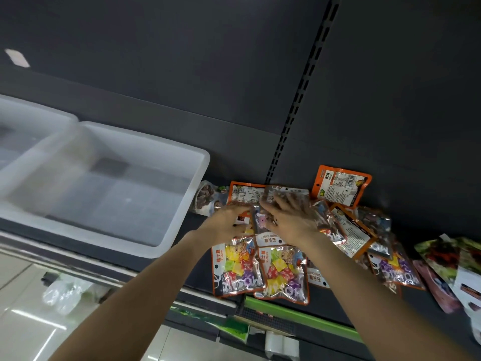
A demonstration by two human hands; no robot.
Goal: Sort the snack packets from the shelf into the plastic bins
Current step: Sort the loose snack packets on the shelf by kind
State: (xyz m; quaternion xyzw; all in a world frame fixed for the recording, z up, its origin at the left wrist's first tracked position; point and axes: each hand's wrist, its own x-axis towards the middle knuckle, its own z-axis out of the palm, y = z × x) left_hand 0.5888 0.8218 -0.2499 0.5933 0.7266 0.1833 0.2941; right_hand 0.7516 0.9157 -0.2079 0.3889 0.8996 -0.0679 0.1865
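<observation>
Both hands reach into the snack packets (283,259) on the shelf (325,306). Left hand (229,225) grip: fingers curled on a packet. Right hand (291,220) grip: fingers spread flat on packets. Bins (182,152) sit left.

Bin (179,220) interior lies open; packets (283,272) crowd the shelf (197,277) beside it.

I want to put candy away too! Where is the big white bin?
In the head view the big white bin sits on the dark shelf, left of the snack packets and both hands, beside a second bin further left.

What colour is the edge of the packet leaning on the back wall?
Orange, in the head view.
</observation>
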